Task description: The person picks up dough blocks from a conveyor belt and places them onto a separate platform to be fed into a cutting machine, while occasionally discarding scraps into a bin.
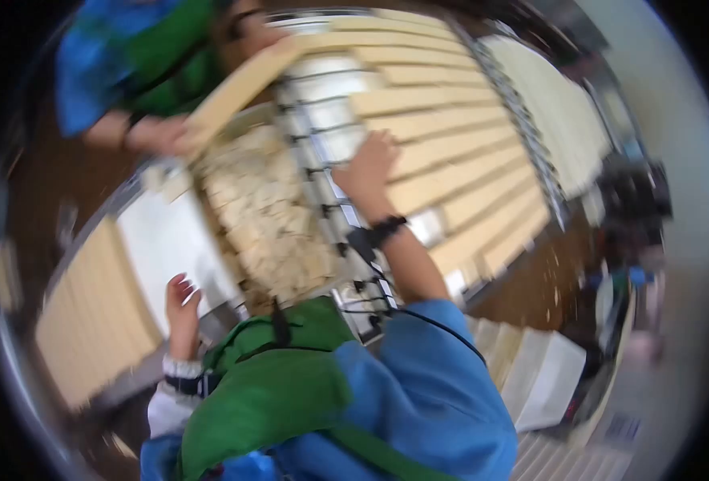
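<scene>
My left hand point(182, 311) is raised over the white surface at the left, empty, its fingers loosely apart. On the other side, my right hand point(368, 170) reaches forward to the near ends of pale yellow strips point(442, 124) lying side by side on a rack. Its fingers look stretched out and touch or hover at a strip's end; blur hides which. Between my hands stands a bin point(334, 284) full of pale broken offcuts point(262, 208).
Across from me, a co-worker in blue and green holds a long pale strip point(246, 88) with both hands over the bin. Stacked strips point(94, 313) stand at the left beside a white board point(170, 236). A metal chain point(523, 120) borders the rack. White containers point(551, 377) are at the lower right.
</scene>
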Tool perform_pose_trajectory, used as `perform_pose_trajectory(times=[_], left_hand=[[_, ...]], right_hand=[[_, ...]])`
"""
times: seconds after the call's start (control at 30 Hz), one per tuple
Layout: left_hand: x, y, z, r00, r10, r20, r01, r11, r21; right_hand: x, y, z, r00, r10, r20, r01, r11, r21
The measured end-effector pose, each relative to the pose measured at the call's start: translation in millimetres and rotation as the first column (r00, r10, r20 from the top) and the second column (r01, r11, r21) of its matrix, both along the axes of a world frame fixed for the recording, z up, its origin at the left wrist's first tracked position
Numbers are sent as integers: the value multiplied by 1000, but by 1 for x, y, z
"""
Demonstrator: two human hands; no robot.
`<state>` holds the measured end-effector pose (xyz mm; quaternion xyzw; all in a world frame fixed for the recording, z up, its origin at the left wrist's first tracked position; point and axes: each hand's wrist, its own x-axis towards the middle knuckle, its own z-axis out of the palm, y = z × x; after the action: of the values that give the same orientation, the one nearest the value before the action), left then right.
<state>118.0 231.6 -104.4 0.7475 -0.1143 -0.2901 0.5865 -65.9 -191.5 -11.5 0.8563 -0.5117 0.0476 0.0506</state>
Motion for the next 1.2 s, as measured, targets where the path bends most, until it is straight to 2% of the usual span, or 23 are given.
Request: perform_pose_trajectory(times=[0.03, 0.1, 0.13, 0.17, 0.2, 0.23, 0.27, 0.3, 0.37, 0.4, 0.43, 0.5, 0.57, 0.6, 0.67, 0.7, 0.77, 0.9, 0.97, 1.1, 1.17, 1.2], left_hand=[[-2, 16, -5, 998, 62, -24, -62, 998, 16], [-12, 36, 3, 973, 205, -108, -198, 977, 77], [-13, 47, -2, 953, 276, -128, -266, 960, 91], [-16, 54, 13, 932, 328, -157, -308, 941, 140], [-15, 66, 7, 899, 401, -176, -374, 912, 171], [-13, 83, -20, 891, 440, -115, -415, 890, 188], [-11, 96, -15, 861, 499, -97, -473, 856, 207], [-11, 106, -11, 833, 547, -87, -518, 825, 226], [-6, 128, -7, 792, 608, -44, -578, 772, 264], [-7, 133, -10, 777, 629, -12, -598, 744, 299], [-5, 141, -6, 766, 643, -15, -610, 733, 301], [5, 156, -3, 761, 621, -187, -565, 776, 279], [12, 169, -12, 767, 603, -222, -557, 796, 237], [17, 172, -10, 785, 568, -245, -531, 822, 204], [28, 179, -12, 819, 506, -271, -486, 863, 142], [32, 182, -14, 808, 514, -288, -495, 857, 142], [42, 191, -17, 819, 406, -406, -417, 906, 66], [56, 196, -12, 819, 317, -479, -329, 942, 60], [58, 195, -10, 842, 285, -458, -273, 957, 93], [61, 184, -6, 843, 269, -466, -247, 963, 109], [56, 176, -23, 866, 289, -409, -303, 953, 32], [56, 174, -17, 864, 293, -409, -303, 952, 41]], right_hand=[[14, 20, 0, 989, 136, 61, -131, 989, -68], [49, 80, 41, 912, 388, 132, -389, 921, -18], [70, 107, 41, 851, 502, 153, -510, 860, 13], [89, 135, 41, 802, 571, 176, -585, 810, 41], [107, 159, 42, 716, 672, 190, -698, 699, 157], [128, 181, 42, 620, 757, 203, -781, 572, 251], [149, 204, 34, 531, 813, 238, -838, 463, 289], [172, 226, 28, 492, 836, 243, -859, 421, 293], [224, 265, 13, 360, 848, 389, -896, 198, 398], [250, 281, -3, 361, 852, 380, -877, 172, 449], [277, 298, -22, 366, 854, 369, -872, 177, 456], [335, 329, -59, 364, 865, 346, -871, 185, 455], [385, 355, -90, 449, 819, 359, -858, 283, 427], [404, 363, -100, 443, 825, 351, -861, 282, 424], [431, 377, -120, 447, 840, 309, -893, 400, 205], [436, 381, -130, 440, 848, 295, -895, 390, 216], [438, 385, -150, 491, 812, 316, -871, 467, 154], [428, 385, -154, 517, 822, 239, -856, 489, 171], [425, 385, -158, 489, 829, 273, -870, 486, 81], [442, 383, -131, 485, 840, 245, -873, 480, 82], [456, 385, -99, 621, 779, 87, -772, 588, 241], [459, 382, -103, 621, 779, 92, -772, 586, 248]])
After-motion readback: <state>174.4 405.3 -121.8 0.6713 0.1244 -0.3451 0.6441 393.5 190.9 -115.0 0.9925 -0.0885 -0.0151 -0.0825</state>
